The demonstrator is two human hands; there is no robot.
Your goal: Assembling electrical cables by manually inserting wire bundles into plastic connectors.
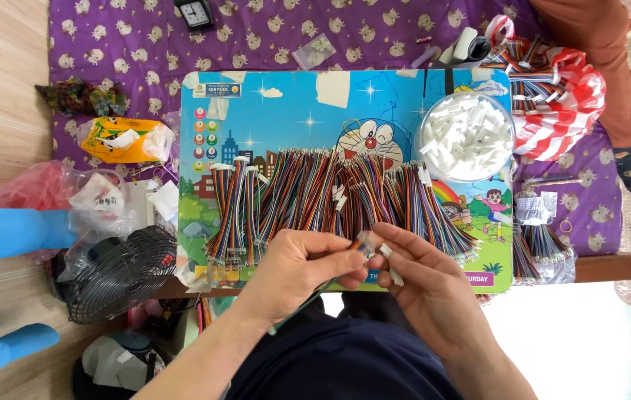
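A purple cloth (pixel 271 33) printed with small animals covers the floor, and on it sits a low table (pixel 604 267) topped with a bright blue cartoon board (pixel 286 104), which gives a flat, clean working face right in front of the seated person. Across the board lies a long row of wire bundles (pixel 315 196), multicoloured and laid side by side with their ends toward the person, so each can be picked off without tangling. At the board's far right corner stands a clear bowl (pixel 466 137) heaped with small white connectors, within easy reach of the right hand. Beyond it a red-and-white striped bag (pixel 567 111) holds more wire bundles, a reserve kept off the working area. To the left a small black fan (pixel 119 274) leans by the table edge, with crumpled plastic bags (pixel 97 200) behind it.

At the near edge, the left hand (pixel 297 263) pinches one wire strip (pixel 360 243) between thumb and fingers, its tip raised just above the board and its tail trailing down toward the lap. The right hand (pixel 426 278) meets it, fingertips closed on a white connector (pixel 388 255) at the strip's end; the hands almost touch, which steadies so small a joint.
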